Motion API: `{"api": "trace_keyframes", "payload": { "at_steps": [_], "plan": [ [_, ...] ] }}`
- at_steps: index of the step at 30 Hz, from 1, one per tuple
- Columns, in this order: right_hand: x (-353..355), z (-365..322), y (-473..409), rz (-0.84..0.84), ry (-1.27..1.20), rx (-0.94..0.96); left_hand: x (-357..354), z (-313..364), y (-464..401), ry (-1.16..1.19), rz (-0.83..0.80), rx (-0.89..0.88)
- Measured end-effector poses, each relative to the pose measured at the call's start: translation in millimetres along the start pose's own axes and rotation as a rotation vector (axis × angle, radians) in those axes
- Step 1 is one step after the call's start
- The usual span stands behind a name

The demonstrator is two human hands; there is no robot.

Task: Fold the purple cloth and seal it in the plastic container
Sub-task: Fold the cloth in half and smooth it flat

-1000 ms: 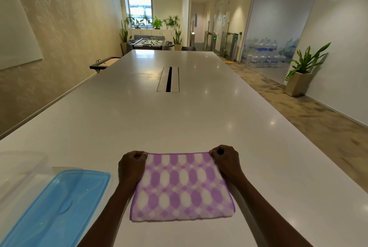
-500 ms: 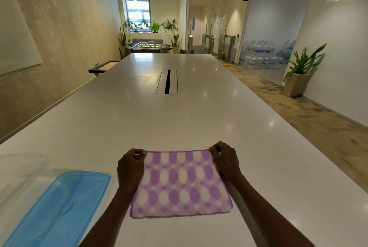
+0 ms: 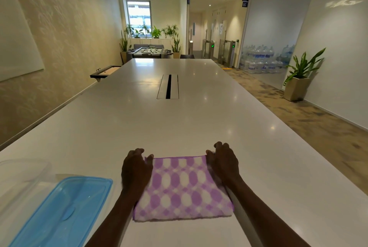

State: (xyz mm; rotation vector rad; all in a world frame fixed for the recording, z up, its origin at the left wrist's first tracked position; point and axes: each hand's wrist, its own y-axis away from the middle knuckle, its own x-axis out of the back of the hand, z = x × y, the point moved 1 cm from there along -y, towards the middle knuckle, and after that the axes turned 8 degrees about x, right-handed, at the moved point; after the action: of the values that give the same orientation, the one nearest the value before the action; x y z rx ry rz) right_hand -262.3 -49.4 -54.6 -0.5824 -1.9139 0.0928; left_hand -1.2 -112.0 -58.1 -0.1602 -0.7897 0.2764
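A purple-and-white checked cloth (image 3: 182, 188) lies folded flat on the white table near its front edge. My left hand (image 3: 136, 168) pinches the cloth's far left corner, and my right hand (image 3: 223, 162) pinches its far right corner. Both forearms run along the cloth's sides. A blue plastic lid (image 3: 61, 210) lies flat on the table to the left of the cloth. Beyond the lid, at the left edge of the view, stands the clear plastic container (image 3: 22, 173), uncovered, partly cut off by the frame.
The long white table (image 3: 179, 123) stretches away, with a cable slot (image 3: 168, 89) in its middle. A wall runs along the left side. To the right are carpeted floor and a potted plant (image 3: 298, 79).
The cloth's far edge has come slightly nearer and the cloth looks shorter front to back. Both hands keep the far corners pinched. Lid and container have not moved.
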Motion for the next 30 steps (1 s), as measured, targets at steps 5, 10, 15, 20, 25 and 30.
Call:
{"api": "trace_keyframes", "payload": {
  "at_steps": [5, 10, 15, 20, 25, 30],
  "plan": [
    [2.7, -32.5, 19.6, -0.093, 0.047, 0.244, -5.8, 16.7, 24.6, 0.066, -0.096, -0.218],
    [-29.9, -44.4, 52.8, -0.427, 0.080, 0.321, -30.5, 10.9, 61.1, -0.227, -0.337, -0.289],
    [-36.2, -38.0, 65.8, -0.355, 0.153, 0.264, -33.2, 4.8, 62.8, -0.462, -0.338, -0.304],
    [-34.9, -34.7, 60.2, -0.346, 0.194, 0.230, -35.8, 1.2, 56.6, -0.464, -0.343, -0.284],
    [-31.4, -40.0, 63.3, -0.358, 0.194, 0.238, -30.7, 7.3, 56.6, -0.498, -0.380, -0.297],
    [-11.1, -57.0, 75.8, -0.285, 0.237, 0.320, -13.0, 24.5, 64.0, -0.517, -0.301, -0.351]
  ]
}}
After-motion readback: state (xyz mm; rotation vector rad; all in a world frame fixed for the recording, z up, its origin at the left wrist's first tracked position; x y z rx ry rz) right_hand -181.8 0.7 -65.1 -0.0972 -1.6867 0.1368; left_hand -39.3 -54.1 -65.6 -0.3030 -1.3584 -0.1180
